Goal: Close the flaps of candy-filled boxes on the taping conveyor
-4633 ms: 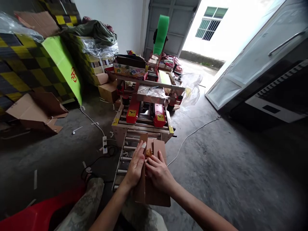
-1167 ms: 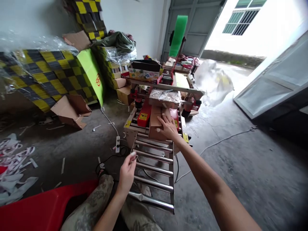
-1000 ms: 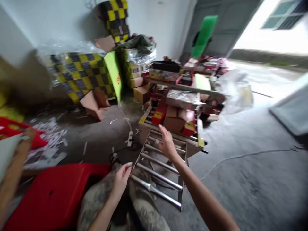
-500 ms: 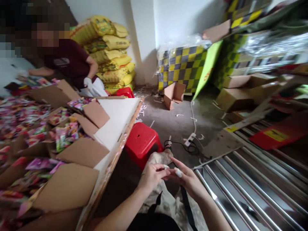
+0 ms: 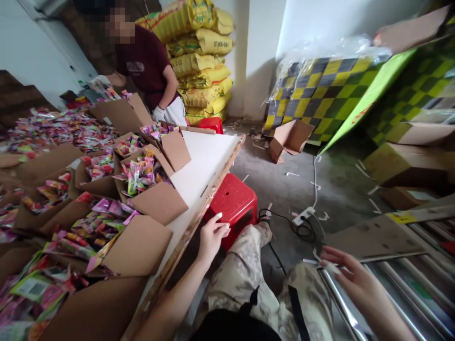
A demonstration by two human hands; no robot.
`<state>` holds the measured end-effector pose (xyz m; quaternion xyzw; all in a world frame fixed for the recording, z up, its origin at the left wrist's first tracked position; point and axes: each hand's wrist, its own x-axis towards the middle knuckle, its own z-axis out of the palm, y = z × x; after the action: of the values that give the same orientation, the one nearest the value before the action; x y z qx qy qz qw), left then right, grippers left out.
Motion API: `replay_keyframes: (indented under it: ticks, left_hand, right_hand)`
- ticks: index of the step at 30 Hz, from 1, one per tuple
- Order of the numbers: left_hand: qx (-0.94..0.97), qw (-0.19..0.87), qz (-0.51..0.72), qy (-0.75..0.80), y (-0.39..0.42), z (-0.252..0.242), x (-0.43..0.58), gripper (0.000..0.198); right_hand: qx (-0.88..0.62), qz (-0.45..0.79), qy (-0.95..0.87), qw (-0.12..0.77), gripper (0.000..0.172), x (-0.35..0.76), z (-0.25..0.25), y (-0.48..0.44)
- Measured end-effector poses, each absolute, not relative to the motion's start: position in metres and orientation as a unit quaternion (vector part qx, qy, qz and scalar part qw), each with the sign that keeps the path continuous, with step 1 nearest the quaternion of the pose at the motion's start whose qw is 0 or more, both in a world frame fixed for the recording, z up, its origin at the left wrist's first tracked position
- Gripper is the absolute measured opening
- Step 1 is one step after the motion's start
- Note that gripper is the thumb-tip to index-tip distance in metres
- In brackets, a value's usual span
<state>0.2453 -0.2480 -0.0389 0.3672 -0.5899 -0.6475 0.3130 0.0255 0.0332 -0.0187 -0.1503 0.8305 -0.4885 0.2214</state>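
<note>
My left hand (image 5: 213, 236) is raised beside the table's wooden edge, in front of a red plastic stool (image 5: 232, 199). Its fingers are loosely bent and apart, with a white covering on a fingertip and nothing held. Over the near end of the metal roller conveyor (image 5: 408, 277), my right hand (image 5: 343, 267) is stretched out, slightly blurred. White wrapping shows at its thumb or a finger, and I see nothing gripped. Left of my left hand, open cardboard boxes (image 5: 137, 244) full of small colourful packets (image 5: 140, 175) stand on the white table (image 5: 199, 151).
A co-worker (image 5: 145, 71) in a dark red shirt and white gloves stands behind the table. Yellow sacks (image 5: 202, 64) are stacked by the wall. A power strip (image 5: 303, 216) with cables lies on the floor, near an open carton (image 5: 291, 139). More cartons (image 5: 408, 161) sit at right.
My hands, together at the fingertips before, have separated: the left toward the table, the right toward the conveyor. The view has swung left, showing more of the boxes.
</note>
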Motion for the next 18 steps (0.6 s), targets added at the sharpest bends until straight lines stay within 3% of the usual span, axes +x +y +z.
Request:
replay_keyframes:
  ticks: [3, 6, 10, 13, 16, 18]
  left_hand:
    - [0.347, 0.280, -0.533, -0.719, -0.257, -0.067, 0.238, 0.049]
    - [0.386, 0.176, -0.368, -0.827, -0.263, -0.091, 0.244, 0.044]
    - [0.487, 0.097, -0.273, -0.824, -0.268, -0.116, 0.265, 0.028]
    - [0.532, 0.063, -0.242, -0.809, -0.270, -0.129, 0.279, 0.025]
    - [0.537, 0.052, -0.228, -0.810, -0.271, -0.134, 0.292, 0.044]
    - [0.548, 0.042, -0.233, -0.803, -0.268, -0.132, 0.301, 0.054]
  right_hand:
    - [-0.209, -0.482, 0.792, 0.312, 0.044, 0.041, -0.038, -0.006]
    - [-0.248, -0.488, 0.765, 0.339, 0.039, 0.051, -0.063, -0.040]
    - [-0.324, -0.454, 0.750, 0.356, 0.033, 0.047, -0.073, -0.089]
    - [-0.413, -0.417, 0.748, 0.308, 0.030, 0.059, -0.036, -0.153]
    - [-0.555, -0.420, 0.678, 0.234, 0.028, 0.095, 0.027, -0.230]
    - [-0.633, -0.415, 0.630, 0.173, 0.038, 0.125, 0.067, -0.277]
